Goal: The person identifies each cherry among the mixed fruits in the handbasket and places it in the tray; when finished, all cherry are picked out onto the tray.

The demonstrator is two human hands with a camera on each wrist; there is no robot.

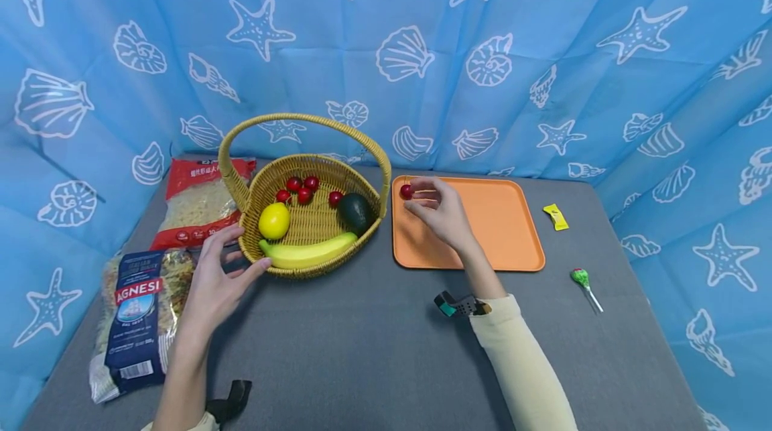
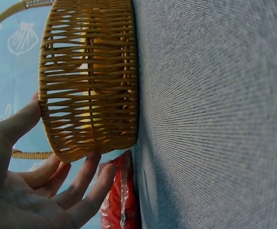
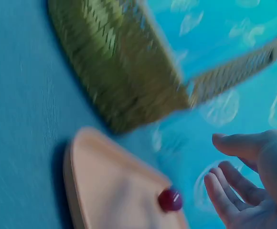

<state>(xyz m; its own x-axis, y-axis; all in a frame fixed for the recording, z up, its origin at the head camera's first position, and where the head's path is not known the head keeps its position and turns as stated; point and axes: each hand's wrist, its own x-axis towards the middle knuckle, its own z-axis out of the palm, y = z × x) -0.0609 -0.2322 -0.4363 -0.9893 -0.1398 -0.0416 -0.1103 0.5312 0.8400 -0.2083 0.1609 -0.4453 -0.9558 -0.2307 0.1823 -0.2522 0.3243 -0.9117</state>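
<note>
Reaching over the orange tray (image 1: 482, 216), the right hand (image 1: 443, 213) has fingers spread beside a cherry (image 1: 407, 191); the left hand (image 1: 217, 280) rests spread against the basket (image 1: 301, 216).

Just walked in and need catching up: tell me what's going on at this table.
A person is working at a grey table. Their left hand rests against the near side of a wicker basket that holds a lemon, a banana, an avocado and several cherries. Their right hand is over the far left corner of an orange tray, with one cherry at its fingertips; whether the fingers grip it is unclear.
</note>
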